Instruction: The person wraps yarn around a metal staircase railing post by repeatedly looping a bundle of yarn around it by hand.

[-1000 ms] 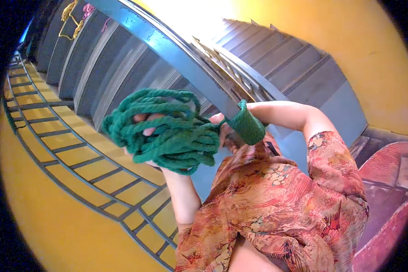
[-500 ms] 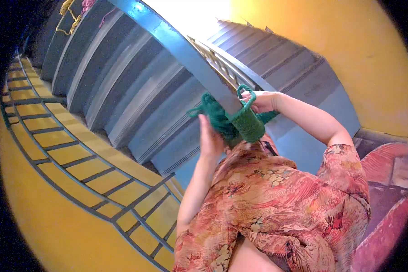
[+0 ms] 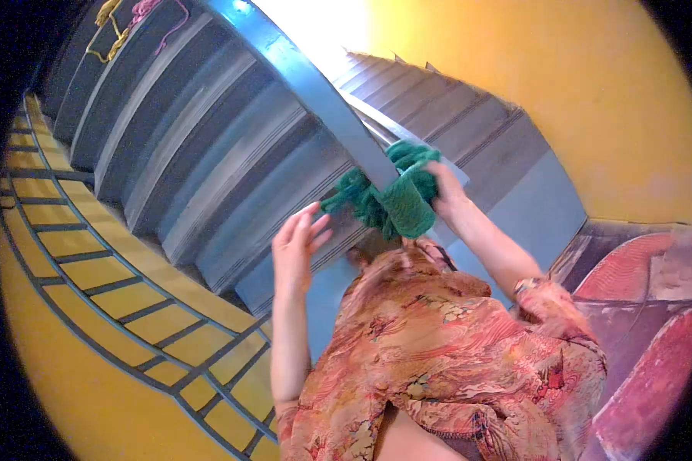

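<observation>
Fuzzy green knitted fabric [image 3: 407, 206] is wrapped around the lower end of a blue metal handrail [image 3: 315, 84]. Loops and loose tufts of green yarn [image 3: 351, 188] stick out on both sides of the rail. On the right, my right hand [image 3: 447, 188] has its fingers closed around a bunch of green yarn [image 3: 412, 156] against the rail. My left hand [image 3: 294, 238] is raised on the left, fingers apart, with its fingertips close to the loose green yarn; whether they touch a strand is unclear.
Curved grey-blue stairs [image 3: 231, 154] descend beside the rail. A dark metal railing [image 3: 138, 303] runs along the yellow wall [image 3: 69, 369] at left. Yellow yarn [image 3: 114, 38] and pink yarn [image 3: 144, 9] hang at top left. Red painted shapes [image 3: 630, 265] show at right.
My left hand has moved left, away from the green yarn, and its fingers have spread. My right hand has come down and gathered the yarn loop into a bunch. The view has shifted slightly.
</observation>
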### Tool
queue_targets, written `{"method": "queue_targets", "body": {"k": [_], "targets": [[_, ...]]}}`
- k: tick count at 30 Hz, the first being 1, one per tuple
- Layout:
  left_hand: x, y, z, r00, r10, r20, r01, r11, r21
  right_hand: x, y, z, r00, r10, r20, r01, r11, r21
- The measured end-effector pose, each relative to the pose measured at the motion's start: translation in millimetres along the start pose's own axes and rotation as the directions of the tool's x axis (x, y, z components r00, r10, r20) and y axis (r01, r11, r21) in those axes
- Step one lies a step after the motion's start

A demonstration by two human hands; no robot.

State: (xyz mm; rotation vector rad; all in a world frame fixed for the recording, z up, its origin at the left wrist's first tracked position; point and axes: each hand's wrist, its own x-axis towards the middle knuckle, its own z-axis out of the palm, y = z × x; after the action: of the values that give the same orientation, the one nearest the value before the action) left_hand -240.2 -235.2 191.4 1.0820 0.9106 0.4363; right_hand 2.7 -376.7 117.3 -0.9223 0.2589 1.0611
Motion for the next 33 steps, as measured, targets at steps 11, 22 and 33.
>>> {"method": "queue_targets", "body": {"k": [11,22,33], "targets": [[-7,91,33,0.498,0.863,0.09,-0.851,0.465,0.246,-81,-148,155,0.206,-0.662,0.721,0.861,-0.227,-0.454],[25,76,-26,0.603,0.79,-0.108,-0.795,0.607,-0.003,-88,-114,228,0.024,0.26,0.965,0.998,-0.054,-0.01],[86,-37,-1,0.987,0.067,-0.145,-0.112,0.938,-0.329,51,-42,49,0.88,0.136,0.455,0.392,0.332,-0.858]]}}
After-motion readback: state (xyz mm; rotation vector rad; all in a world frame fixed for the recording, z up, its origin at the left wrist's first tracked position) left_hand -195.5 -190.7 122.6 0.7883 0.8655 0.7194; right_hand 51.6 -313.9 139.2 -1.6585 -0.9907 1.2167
